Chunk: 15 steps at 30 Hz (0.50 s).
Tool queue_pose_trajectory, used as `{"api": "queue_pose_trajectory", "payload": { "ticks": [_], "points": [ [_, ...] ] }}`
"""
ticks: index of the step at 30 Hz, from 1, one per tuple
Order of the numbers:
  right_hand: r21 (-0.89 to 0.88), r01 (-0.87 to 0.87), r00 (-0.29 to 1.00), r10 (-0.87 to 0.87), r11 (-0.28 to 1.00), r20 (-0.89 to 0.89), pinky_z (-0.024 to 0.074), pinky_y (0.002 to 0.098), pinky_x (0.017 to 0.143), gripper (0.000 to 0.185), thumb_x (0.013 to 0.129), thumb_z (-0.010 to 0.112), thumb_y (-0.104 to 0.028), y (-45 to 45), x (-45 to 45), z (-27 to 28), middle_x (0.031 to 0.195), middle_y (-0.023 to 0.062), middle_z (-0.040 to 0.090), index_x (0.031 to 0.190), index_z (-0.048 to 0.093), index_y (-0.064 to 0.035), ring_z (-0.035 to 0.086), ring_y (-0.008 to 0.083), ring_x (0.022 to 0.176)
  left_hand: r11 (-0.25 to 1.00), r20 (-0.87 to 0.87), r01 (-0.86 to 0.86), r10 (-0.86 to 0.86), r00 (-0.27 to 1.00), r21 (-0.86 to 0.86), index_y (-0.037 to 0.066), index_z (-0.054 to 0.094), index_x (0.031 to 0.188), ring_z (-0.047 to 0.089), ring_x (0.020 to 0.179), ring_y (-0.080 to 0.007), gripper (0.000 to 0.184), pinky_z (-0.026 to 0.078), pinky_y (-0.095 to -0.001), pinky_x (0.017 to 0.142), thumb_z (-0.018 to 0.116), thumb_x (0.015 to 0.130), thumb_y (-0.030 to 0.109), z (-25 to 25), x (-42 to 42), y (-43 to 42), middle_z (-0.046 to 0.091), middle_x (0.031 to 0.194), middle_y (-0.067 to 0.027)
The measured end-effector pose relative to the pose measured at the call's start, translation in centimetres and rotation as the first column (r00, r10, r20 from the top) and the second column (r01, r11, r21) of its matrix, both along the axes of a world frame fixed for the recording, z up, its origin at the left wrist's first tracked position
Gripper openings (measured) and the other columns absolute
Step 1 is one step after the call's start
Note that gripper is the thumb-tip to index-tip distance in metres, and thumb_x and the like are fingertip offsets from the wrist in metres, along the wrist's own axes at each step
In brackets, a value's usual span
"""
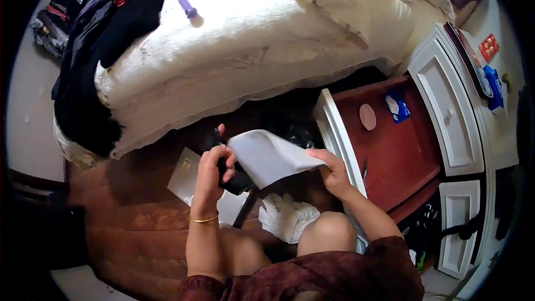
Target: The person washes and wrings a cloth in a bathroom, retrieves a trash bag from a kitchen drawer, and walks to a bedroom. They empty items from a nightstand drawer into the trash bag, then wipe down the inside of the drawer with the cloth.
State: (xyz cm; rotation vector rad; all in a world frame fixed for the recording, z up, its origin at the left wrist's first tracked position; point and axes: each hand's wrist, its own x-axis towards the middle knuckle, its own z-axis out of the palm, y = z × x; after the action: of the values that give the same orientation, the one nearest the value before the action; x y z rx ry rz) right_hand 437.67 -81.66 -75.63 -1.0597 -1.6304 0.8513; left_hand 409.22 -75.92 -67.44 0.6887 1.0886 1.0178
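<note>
A white sheet (273, 156), curved and slightly bent, is held up in front of my knees. My right hand (331, 171) pinches its right corner. By its left edge is my left hand (214, 161), with a gold bangle on the wrist; its fingers are curled around a small black item (220, 147), whose shape I cannot make out. Below the hands, a white flat box or booklet (184, 178) lies on the floor, partly covered by my left forearm. A crumpled white cloth (285, 216) lies beside my knee.
An open drawer (390, 156) with a red interior stands to the right, holding a pink oval item (367, 117) and a blue packet (397, 107). A bed (223, 50) with dark clothes (83, 95) and a purple item (185, 4) stretches across the back.
</note>
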Motion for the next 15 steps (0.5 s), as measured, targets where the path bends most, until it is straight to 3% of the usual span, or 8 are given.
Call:
{"api": "queue_pose_trajectory", "payload": {
  "ticks": [1, 4, 5, 6, 8, 9, 10, 15],
  "points": [
    [0.000, -0.023, 0.999, 0.023, 1.000, 0.040, 0.0475, 0.0357, 0.090, 0.059, 0.069, 0.042, 0.018, 0.4, -0.6, -0.1, 0.115, 0.0163, 0.061, 0.121, 0.058, -0.0057, 0.059, 0.0322, 0.105, 0.994, -0.097, 0.105, -0.101, 0.990, 0.040, 0.004, 0.053, 0.068, 0.037, 0.044, -0.0082, 0.027, 0.029, -0.0220, 0.041, 0.045, 0.089, 0.020, 0.2, -0.4, 0.0, 0.046, 0.062, -0.0023],
    [-0.101, -0.026, 0.974, 0.048, 0.995, 0.220, 0.0464, 0.0348, 0.092, 0.057, 0.072, 0.043, 0.015, 1.8, -2.8, 0.0, 0.114, 0.0165, 0.061, 0.122, 0.058, -0.0081, 0.060, 0.0333, 0.103, 0.941, -0.185, 0.337, -0.333, 0.925, -0.008, 0.007, 0.053, 0.069, 0.038, 0.043, -0.0080, 0.025, 0.028, -0.0227, 0.041, 0.046, 0.088, 0.022, 0.1, 0.1, -0.4, 0.048, 0.062, -0.0011],
    [-0.122, 0.017, 0.972, 0.012, 0.992, 0.235, 0.0457, 0.0349, 0.093, 0.054, 0.074, 0.044, 0.011, 2.5, -3.5, -0.2, 0.113, 0.0172, 0.061, 0.122, 0.057, -0.0097, 0.059, 0.0354, 0.101, 0.943, -0.195, 0.329, -0.332, 0.923, -0.046, 0.005, 0.057, 0.089, 0.040, 0.043, -0.0082, 0.018, 0.029, -0.0233, 0.041, 0.049, 0.087, 0.021, 0.1, 0.8, -0.7, 0.049, 0.063, -0.0003],
    [0.021, 0.065, 0.960, -0.068, 0.998, 0.271, 0.0509, 0.0350, 0.085, 0.050, 0.080, 0.042, 0.007, 3.3, -4.0, -1.2, 0.109, 0.0149, 0.063, 0.125, 0.055, -0.0097, 0.063, 0.0308, 0.094, 0.908, -0.191, 0.396, -0.416, 0.889, -0.137, 0.004, 0.048, 0.125, 0.043, 0.045, -0.0086, 0.041, 0.031, -0.0228, 0.042, 0.051, 0.087, 0.018, -0.7, 1.1, -0.6, 0.051, 0.065, -0.0008],
    [-0.510, 0.098, 0.979, -0.174, 0.854, -0.104, 0.0553, 0.0335, 0.073, 0.042, 0.087, 0.041, 0.001, 5.1, -5.0, -1.6, 0.104, 0.0132, 0.064, 0.127, 0.053, -0.0078, 0.065, 0.0234, 0.089, 0.882, -0.149, 0.462, -0.472, 0.869, -0.096, 0.006, 0.027, 0.144, 0.046, 0.048, -0.0090, 0.064, 0.035, -0.0226, 0.043, 0.053, 0.087, 0.016, 0.1, 2.6, -1.5, 0.054, 0.069, -0.0017],
    [-0.524, 0.126, 0.957, -0.242, 0.843, -0.160, 0.0569, 0.0314, 0.064, 0.035, 0.092, 0.041, -0.006, 6.4, -5.0, -1.7, 0.102, 0.0117, 0.062, 0.125, 0.050, -0.0021, 0.064, 0.0193, 0.085, 0.838, -0.178, 0.541, -0.544, 0.820, -0.069, 0.008, 0.022, 0.147, 0.048, 0.049, -0.0099, 0.069, 0.039, -0.0230, 0.045, 0.056, 0.087, 0.016, 0.2, 2.9, -1.8, 0.056, 0.074, -0.0029],
    [-0.605, 0.027, 0.909, -0.272, 0.795, -0.317, 0.0572, 0.0329, 0.068, 0.034, 0.092, 0.043, -0.008, 7.0, -4.5, -1.6, 0.108, 0.0138, 0.059, 0.125, 0.046, 0.0011, 0.063, 0.0226, 0.087, 0.830, -0.208, 0.557, -0.551, 0.808, -0.033, 0.006, 0.024, 0.146, 0.050, 0.052, -0.0097, 0.070, 0.041, -0.0231, 0.048, 0.060, 0.087, 0.015, 0.2, 3.3, -2.1, 0.057, 0.077, -0.0028],
    [-0.665, -0.187, 0.634, -0.428, 0.723, -0.644, 0.0550, 0.0403, 0.081, 0.041, 0.091, 0.042, -0.002, 6.8, -5.9, -0.4, 0.124, 0.0160, 0.049, 0.130, 0.034, -0.0043, 0.056, 0.0283, 0.107, 0.952, -0.244, 0.268, -0.227, 0.943, 0.149, 0.002, 0.038, 0.117, 0.058, 0.068, -0.0118, 0.047, 0.049, -0.0247, 0.062, 0.068, 0.081, 0.007, -2.2, 4.4, -2.7, 0.057, 0.087, -0.0048]
  ]
}}
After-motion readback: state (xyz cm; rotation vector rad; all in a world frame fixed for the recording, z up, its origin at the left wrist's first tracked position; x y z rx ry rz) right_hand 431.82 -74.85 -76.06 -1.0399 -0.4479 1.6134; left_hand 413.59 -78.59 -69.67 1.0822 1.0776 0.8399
